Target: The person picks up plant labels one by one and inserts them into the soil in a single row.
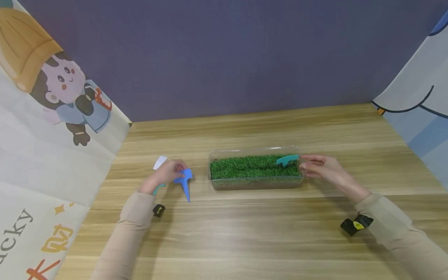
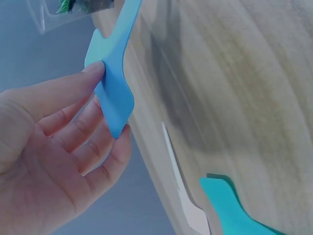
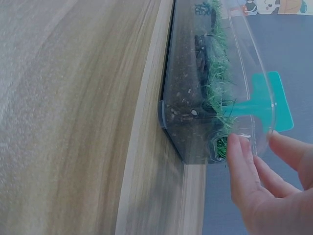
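Observation:
My left hand (image 1: 168, 171) pinches a blue T-shaped plant label (image 1: 187, 177) by its head between thumb and fingers, its pointed stem angled downward. In the left wrist view, a white label (image 2: 193, 213) and a teal label (image 2: 230, 208) lie on the wood below that hand. A long clear plastic planter box (image 1: 257, 184) with soil and green grass (image 1: 241, 165) stands at the middle of the table. Upright in the grass near its right end is another teal plant label (image 1: 288, 160). My right hand (image 1: 323, 168) holds the box's right end, fingers and thumb at the rim.
The wooden table (image 1: 241, 233) ends at a dark blue-grey wall panel (image 1: 224, 58) behind. A printed cloth with a cartoon figure (image 1: 66, 85) borders the left, and another printed sheet (image 1: 423, 105) the right. Black straps (image 1: 357, 224) sit at the wrists.

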